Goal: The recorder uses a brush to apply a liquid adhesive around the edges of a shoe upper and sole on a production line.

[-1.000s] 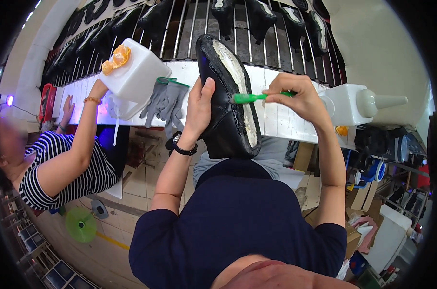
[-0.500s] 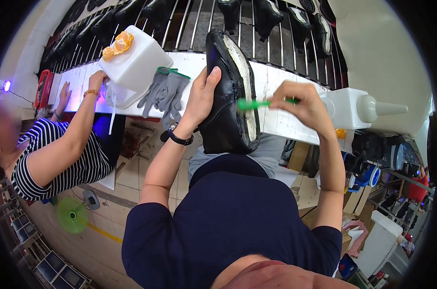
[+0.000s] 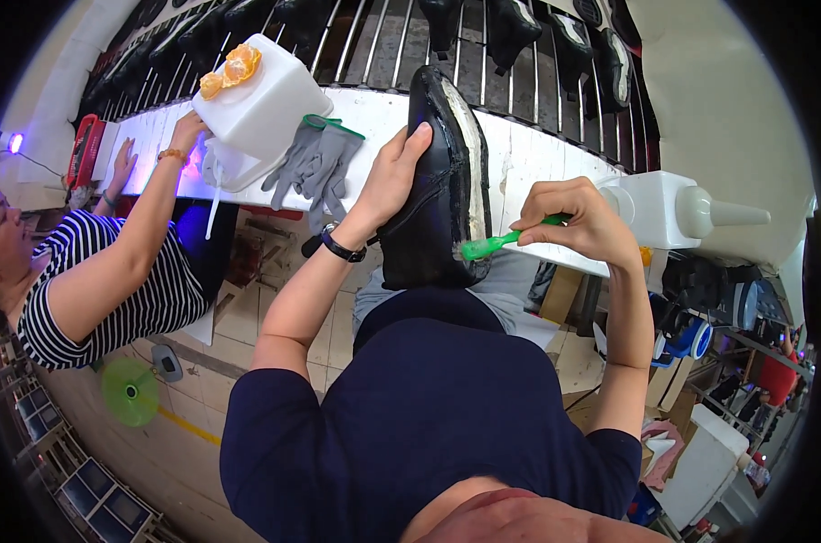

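In the head view, the left hand point(image 3: 392, 184) clasps a black shoe point(image 3: 421, 233) over the lap and the white surface's point(image 3: 530, 156) near edge; the right hand point(image 3: 575, 217) pinches a green brush point(image 3: 490, 245), its head at the sole's heel end.
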Tool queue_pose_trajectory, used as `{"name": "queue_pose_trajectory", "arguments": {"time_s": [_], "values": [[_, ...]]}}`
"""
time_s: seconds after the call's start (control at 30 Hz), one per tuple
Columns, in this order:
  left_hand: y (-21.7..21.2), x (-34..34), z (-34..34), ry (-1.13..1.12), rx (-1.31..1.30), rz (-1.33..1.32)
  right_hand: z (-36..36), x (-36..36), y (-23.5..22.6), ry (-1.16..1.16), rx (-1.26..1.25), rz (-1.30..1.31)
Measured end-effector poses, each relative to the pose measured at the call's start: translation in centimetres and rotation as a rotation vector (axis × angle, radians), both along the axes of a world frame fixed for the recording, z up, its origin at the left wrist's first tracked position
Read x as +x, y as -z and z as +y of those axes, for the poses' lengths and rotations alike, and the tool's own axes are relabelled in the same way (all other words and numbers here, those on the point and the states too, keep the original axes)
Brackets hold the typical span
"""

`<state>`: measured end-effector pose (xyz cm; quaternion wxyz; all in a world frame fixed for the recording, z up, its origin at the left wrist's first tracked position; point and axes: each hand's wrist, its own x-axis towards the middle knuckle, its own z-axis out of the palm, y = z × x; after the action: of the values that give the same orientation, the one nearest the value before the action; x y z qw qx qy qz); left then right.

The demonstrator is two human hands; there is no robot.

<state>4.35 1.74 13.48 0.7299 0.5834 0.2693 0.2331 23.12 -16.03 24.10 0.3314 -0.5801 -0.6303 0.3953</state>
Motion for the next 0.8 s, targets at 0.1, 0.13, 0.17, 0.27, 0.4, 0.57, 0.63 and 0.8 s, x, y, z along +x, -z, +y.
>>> {"name": "queue_pose_trajectory", "arguments": {"time_s": [0.1,0.13,0.17,0.27,0.4,0.57,0.63,0.8], "values": [[1.1,0.3,0.1,0.036,-0.058,0.026,0.3,0.2,-0.3,-0.038,-0.013,-0.006],[1.5,0.4,0.1,0.06,-0.131,0.025,0.6,0.1,-0.5,-0.054,-0.009,0.0],[1.3,0.7,0.0,0.088,-0.204,0.025,0.7,0.2,-0.6,-0.068,-0.005,0.005],[0.3,0.9,-0.6,0.157,-0.442,0.074,1.2,0.6,-0.6,-0.099,0.011,-0.003],[1.7,1.3,-1.2,0.291,-0.547,0.137,2.0,0.9,-0.9,-0.138,0.002,0.002],[1.8,1.2,-2.5,0.46,-0.658,0.111,3.1,1.0,-1.0,-0.209,-0.015,0.008],[2.0,1.0,-3.1,0.501,-0.701,0.137,3.4,1.0,-1.0,-0.211,-0.017,0.015],[2.8,0.6,-4.1,0.636,-1.049,0.08,4.1,1.0,-0.8,-0.229,0.012,0.082]]}}
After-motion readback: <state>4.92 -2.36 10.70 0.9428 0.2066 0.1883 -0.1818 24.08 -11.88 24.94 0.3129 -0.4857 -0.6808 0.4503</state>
